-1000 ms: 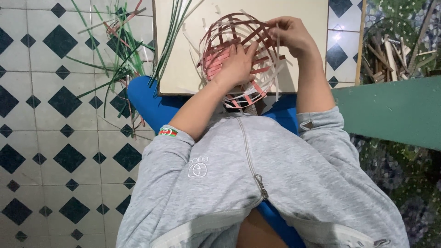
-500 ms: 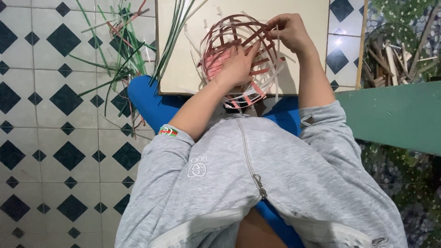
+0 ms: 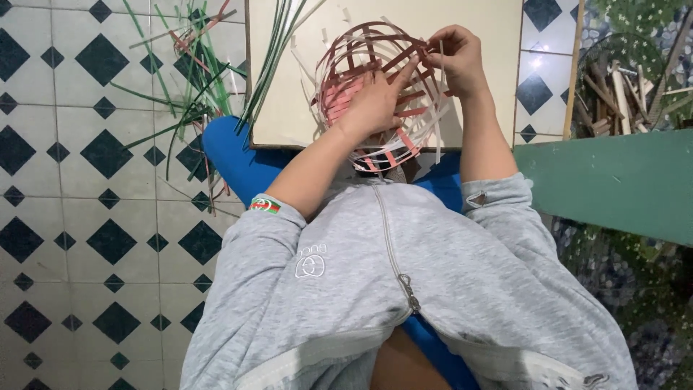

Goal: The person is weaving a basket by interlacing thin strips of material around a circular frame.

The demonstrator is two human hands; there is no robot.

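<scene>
Basket handling: open weave, half-built

We have the basket [image 3: 379, 94] resting against a pale board [image 3: 289, 94] that lies over our lap, above the blue trousers [image 3: 238, 162]. Its wall is an open lattice of dark red, pink and white strips, with loose white ends hanging free at the lower rim.

Our left hand [image 3: 372, 101] lies flat on the weave, fingers spread across the strips, pressing but not closed on anything. Our right hand [image 3: 458, 58] is at the upper right edge, its grip pinching a strip [image 3: 433, 54] between thumb and fingers.

We judge the basket light and springy: the strips look thin and flexible, so the shell would give under a hard squeeze and loose ends could slip out. We would hold it where the strips cross, with a broad palm, not by a single free end.

Green strips [image 3: 195, 79] lie scattered on the tiled floor [image 3: 86, 217] to the left
</scene>
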